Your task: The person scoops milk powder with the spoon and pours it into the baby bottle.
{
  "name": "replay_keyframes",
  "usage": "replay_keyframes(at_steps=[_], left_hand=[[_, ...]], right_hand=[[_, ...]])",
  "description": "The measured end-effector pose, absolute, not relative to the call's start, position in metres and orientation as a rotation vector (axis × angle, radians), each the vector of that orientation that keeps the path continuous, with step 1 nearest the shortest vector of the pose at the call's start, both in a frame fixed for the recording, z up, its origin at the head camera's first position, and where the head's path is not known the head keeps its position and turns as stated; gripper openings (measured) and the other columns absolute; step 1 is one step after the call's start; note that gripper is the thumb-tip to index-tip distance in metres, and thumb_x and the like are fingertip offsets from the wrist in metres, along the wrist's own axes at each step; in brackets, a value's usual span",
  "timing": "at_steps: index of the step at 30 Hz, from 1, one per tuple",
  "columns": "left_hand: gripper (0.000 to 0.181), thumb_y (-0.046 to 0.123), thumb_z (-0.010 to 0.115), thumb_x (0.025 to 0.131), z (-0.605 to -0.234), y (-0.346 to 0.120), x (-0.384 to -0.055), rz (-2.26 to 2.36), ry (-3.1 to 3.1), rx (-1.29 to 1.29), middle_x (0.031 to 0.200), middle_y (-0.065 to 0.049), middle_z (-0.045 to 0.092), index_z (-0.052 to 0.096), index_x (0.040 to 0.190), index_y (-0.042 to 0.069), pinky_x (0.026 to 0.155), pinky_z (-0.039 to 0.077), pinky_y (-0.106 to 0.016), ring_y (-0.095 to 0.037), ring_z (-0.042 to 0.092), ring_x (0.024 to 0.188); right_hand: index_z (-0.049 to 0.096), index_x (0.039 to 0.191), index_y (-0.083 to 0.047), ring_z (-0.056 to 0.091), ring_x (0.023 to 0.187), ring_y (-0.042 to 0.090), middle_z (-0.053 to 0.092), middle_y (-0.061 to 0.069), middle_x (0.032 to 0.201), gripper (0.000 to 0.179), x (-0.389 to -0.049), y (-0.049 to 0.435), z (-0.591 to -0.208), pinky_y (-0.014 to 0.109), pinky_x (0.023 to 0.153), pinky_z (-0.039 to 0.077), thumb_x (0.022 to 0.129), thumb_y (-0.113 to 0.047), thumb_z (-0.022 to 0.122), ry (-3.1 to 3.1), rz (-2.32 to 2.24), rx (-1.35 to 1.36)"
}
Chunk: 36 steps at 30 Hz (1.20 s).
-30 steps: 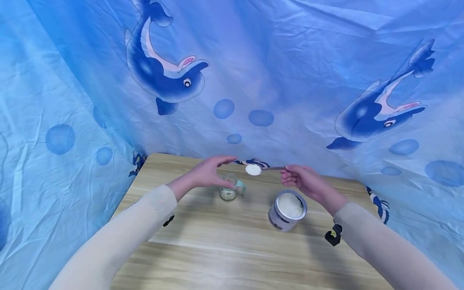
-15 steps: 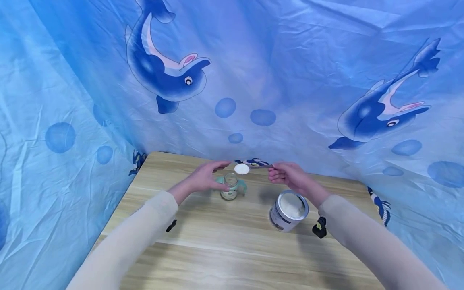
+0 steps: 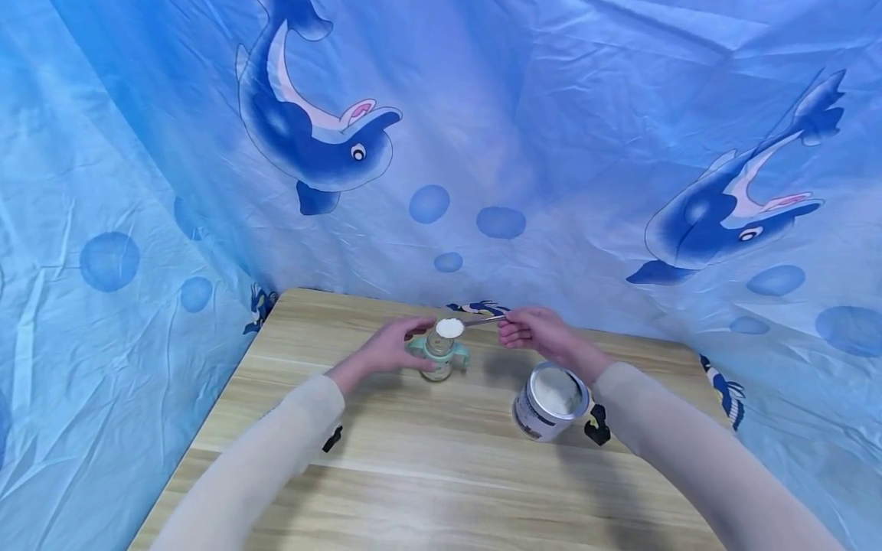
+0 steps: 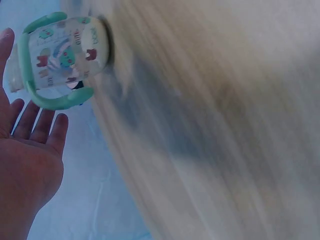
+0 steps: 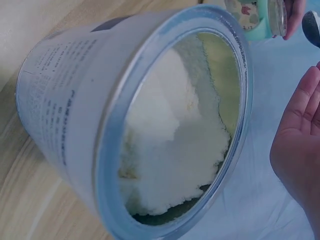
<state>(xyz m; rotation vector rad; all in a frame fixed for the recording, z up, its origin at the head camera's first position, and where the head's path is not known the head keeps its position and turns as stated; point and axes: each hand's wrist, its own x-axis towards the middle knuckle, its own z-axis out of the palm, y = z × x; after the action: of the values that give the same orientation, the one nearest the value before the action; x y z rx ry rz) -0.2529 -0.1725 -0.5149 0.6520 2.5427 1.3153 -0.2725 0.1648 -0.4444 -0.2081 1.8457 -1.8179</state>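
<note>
My right hand [image 3: 540, 334] pinches the handle of a spoon [image 3: 488, 319] heaped with white powder [image 3: 450, 328]. The spoon's bowl hangs over the mouth of a clear baby bottle [image 3: 438, 369] with mint-green handles, which stands upright on the table. Around the bottle's left side is my left hand [image 3: 389, 350], thumb in front and fingers behind. In the left wrist view its fingers [image 4: 42, 125] look mostly straight beside the green handle; whether they touch the bottle I cannot tell. The right wrist view shows the spoon's dark bowl [image 5: 312, 29] only in part.
An uncovered can [image 3: 534, 417] of white powder stands on the wooden table [image 3: 413, 474], below my right forearm. Behind and to the left hangs a blue dolphin-print curtain [image 3: 537, 138], close against the table's far edge.
My right hand has carried the loaded spoon leftward to the bottle's mouth. My left hand has moved slightly down beside the bottle. The can stays in place.
</note>
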Motion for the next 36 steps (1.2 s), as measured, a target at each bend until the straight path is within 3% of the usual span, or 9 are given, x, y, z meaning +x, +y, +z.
replay_keyframes(at_steps=[8,15,30,36], left_hand=[[0.098,0.035,0.098,0.077,-0.526,-0.170,-0.254,1.355,2.546,0.622,0.157,-0.008,0.057,0.049,0.159,0.012,0.123,0.040,-0.050,-0.031,0.054,0.144],[0.093,0.033,0.098,0.077,-0.534,-0.166,-0.255,1.402,2.533,0.592,0.154,-0.005,0.060,0.053,0.157,0.016,0.123,0.040,-0.051,-0.028,0.055,0.142],[0.082,0.029,0.098,0.078,-0.539,-0.163,-0.255,1.431,2.550,0.535,0.147,-0.005,0.065,0.061,0.150,0.014,0.119,0.045,-0.049,-0.028,0.060,0.135],[0.079,0.031,0.098,0.079,-0.538,-0.163,-0.254,1.433,2.550,0.541,0.144,-0.004,0.067,0.063,0.148,0.017,0.117,0.047,-0.050,-0.027,0.061,0.133]], right_hand=[[0.073,0.101,-0.003,0.075,0.078,0.014,0.077,0.008,0.088,0.026,-0.280,0.158,-0.449,0.036,0.087,0.066,0.112,-0.010,0.050,1.893,-1.776,-0.183],[0.066,0.116,0.016,0.075,0.076,0.013,0.077,0.005,0.085,0.032,-0.283,0.156,-0.454,0.029,0.079,0.066,0.112,-0.010,0.049,1.932,-1.755,-0.213],[0.072,0.109,0.011,0.077,0.079,0.017,0.078,0.008,0.086,0.029,-0.283,0.147,-0.449,0.047,0.087,0.066,0.111,-0.011,0.052,2.122,-1.652,-0.272],[0.071,0.111,0.012,0.077,0.079,0.019,0.078,0.019,0.093,0.029,-0.282,0.144,-0.443,0.056,0.089,0.064,0.111,-0.011,0.055,2.213,-1.587,-0.359]])
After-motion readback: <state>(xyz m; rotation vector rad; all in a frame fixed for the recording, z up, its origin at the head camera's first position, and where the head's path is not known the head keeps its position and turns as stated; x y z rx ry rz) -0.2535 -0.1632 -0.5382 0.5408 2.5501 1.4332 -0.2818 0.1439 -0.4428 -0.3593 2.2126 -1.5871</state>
